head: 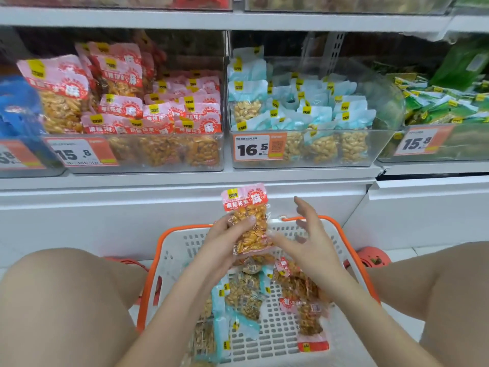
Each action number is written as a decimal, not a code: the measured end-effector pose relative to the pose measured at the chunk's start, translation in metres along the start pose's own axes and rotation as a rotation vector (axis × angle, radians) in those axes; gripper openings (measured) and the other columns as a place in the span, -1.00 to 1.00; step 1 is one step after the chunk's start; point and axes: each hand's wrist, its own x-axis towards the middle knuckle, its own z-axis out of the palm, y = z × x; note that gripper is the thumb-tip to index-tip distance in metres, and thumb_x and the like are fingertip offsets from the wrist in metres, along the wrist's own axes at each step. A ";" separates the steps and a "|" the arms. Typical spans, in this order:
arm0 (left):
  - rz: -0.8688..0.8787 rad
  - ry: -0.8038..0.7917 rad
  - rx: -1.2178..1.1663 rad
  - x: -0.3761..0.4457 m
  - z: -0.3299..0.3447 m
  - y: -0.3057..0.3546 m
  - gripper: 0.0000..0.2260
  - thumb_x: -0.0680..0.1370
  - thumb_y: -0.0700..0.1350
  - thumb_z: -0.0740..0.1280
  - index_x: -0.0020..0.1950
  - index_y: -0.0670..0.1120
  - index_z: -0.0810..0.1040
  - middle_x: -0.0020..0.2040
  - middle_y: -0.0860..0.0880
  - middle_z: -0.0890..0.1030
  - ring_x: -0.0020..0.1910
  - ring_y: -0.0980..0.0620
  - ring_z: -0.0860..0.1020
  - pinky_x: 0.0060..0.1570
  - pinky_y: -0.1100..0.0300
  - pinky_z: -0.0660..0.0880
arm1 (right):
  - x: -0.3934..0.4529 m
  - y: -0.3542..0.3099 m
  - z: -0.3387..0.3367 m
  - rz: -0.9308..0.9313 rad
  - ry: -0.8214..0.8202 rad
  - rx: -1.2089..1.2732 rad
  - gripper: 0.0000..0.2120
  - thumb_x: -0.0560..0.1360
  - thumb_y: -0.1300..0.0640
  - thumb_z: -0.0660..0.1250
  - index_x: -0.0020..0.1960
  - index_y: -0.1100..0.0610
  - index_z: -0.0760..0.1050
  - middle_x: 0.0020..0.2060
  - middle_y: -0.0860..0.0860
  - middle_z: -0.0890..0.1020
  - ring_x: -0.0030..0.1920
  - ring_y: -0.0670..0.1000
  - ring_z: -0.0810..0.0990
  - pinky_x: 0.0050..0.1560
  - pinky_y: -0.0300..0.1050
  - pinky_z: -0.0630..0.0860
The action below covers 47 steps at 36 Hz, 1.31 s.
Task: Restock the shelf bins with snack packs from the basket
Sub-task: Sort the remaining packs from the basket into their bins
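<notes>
left hand [225, 241] grips pink-topped clear peanut pack [250, 221], frame centre | right hand [307, 239] beside it, fingers spread | over white orange-rimmed plastic basket [352, 250]

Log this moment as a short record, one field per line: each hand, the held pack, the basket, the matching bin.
left hand: grips the red-label pack, upright above the basket
right hand: open, beside the pack, holds nothing
basket: white with orange rim, red-label and blue-label packs inside
matching bin: red-label packs, tagged 15.8
neighbour bin: blue-label packs, tagged 16.5
</notes>
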 end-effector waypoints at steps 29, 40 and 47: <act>0.518 0.557 1.021 0.038 -0.118 0.170 -0.79 0.48 -0.08 0.39 -0.32 0.01 0.44 -0.36 0.10 0.51 -0.28 0.05 0.50 -0.25 0.15 0.39 | 0.191 -0.243 0.164 -0.336 -0.301 0.146 -0.75 0.31 0.21 0.58 -0.10 0.10 0.56 -0.16 -0.01 0.67 -0.15 -0.08 0.67 -0.08 -0.27 0.62; 0.498 0.583 1.031 0.035 -0.117 0.168 -0.86 0.49 -0.06 0.37 -0.24 0.00 0.46 -0.31 0.09 0.52 -0.22 0.04 0.51 -0.27 0.16 0.39 | 0.214 -0.235 0.190 -0.281 -0.305 -0.131 -0.32 0.22 -0.01 0.63 0.26 0.09 0.47 0.12 0.00 0.62 0.11 0.02 0.60 -0.05 -0.06 0.64; 0.481 0.569 1.039 0.033 -0.112 0.167 -0.87 0.48 -0.06 0.37 -0.17 -0.06 0.46 -0.23 0.04 0.54 -0.11 -0.06 0.53 -0.10 0.03 0.51 | 0.207 -0.241 0.178 -0.147 -0.418 -0.201 -0.38 0.28 -0.10 0.58 0.25 0.10 0.48 0.05 0.01 0.65 -0.03 -0.03 0.66 -0.44 -0.26 0.55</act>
